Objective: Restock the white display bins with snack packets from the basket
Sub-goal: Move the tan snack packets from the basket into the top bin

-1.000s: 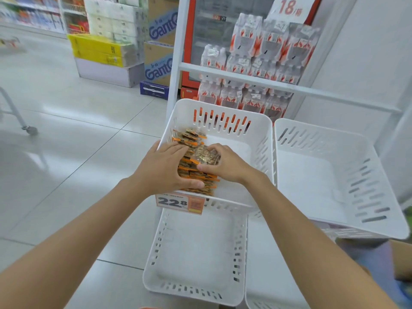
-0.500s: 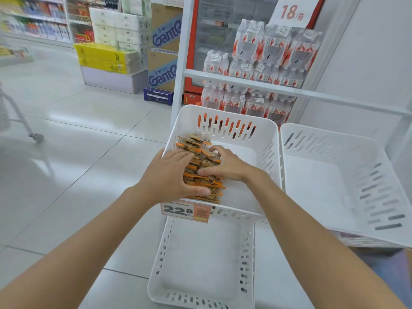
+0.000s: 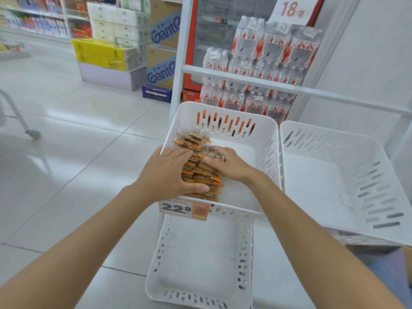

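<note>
A row of orange-edged snack packets (image 3: pixel 192 139) stands along the left wall of the upper left white bin (image 3: pixel 225 111). My left hand (image 3: pixel 168 173) lies over the row's left side, fingers stretched across the packet tops and thumb pressed on the front ones. My right hand (image 3: pixel 231 167) is on the row's right side, its thumb and curled fingers pinching a packet near the top. The middle of the row is hidden under both hands. No basket is in view.
A second white bin (image 3: pixel 334 150) sits to the right and a lower bin (image 3: pixel 200 293) below, both with bare floors. A price tag (image 3: pixel 185 208) hangs on the front rim. Bottled-water packs (image 3: pixel 256 63) stand behind the white rack; cartons (image 3: pixel 160 65) are on the floor at left.
Both hands stay on the packet row in the same bin. My right hand's fingers have shifted slightly on the top packets. My head has moved a little, so the bins sit lower in view.
</note>
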### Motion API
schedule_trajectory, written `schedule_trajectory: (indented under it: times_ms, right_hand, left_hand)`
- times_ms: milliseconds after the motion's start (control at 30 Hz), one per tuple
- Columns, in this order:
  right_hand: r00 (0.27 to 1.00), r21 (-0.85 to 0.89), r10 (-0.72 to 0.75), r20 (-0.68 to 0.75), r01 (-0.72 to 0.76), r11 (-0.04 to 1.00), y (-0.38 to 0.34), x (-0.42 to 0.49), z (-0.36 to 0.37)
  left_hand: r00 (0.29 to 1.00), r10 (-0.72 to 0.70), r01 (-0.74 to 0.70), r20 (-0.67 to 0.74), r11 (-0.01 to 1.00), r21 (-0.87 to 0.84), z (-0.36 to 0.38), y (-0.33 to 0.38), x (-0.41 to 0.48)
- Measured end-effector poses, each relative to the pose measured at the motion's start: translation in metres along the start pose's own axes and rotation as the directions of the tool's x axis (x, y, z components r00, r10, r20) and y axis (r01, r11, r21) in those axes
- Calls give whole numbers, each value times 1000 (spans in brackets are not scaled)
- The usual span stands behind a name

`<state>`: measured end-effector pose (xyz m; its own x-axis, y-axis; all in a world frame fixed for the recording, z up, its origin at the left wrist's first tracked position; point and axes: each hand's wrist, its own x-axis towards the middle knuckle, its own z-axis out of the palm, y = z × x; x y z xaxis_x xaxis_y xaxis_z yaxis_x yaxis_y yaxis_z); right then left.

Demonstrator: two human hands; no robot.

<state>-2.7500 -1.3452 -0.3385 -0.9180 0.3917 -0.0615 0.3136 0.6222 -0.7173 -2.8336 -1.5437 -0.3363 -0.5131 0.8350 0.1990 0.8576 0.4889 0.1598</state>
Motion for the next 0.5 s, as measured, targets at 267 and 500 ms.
schedule_trajectory:
  times_ms: [267,500]
  right_hand:
    - [998,-11,16,-56,-17,1000,-8,-19,-1]
    - [930,-74,-130,-344,112,991,-24,-129,7]
  left_hand:
    - [999,-37,36,-10,996,-80,-4,5,-6]
    - [982,-12,-38,-188,965,-260,-13,55,-65]
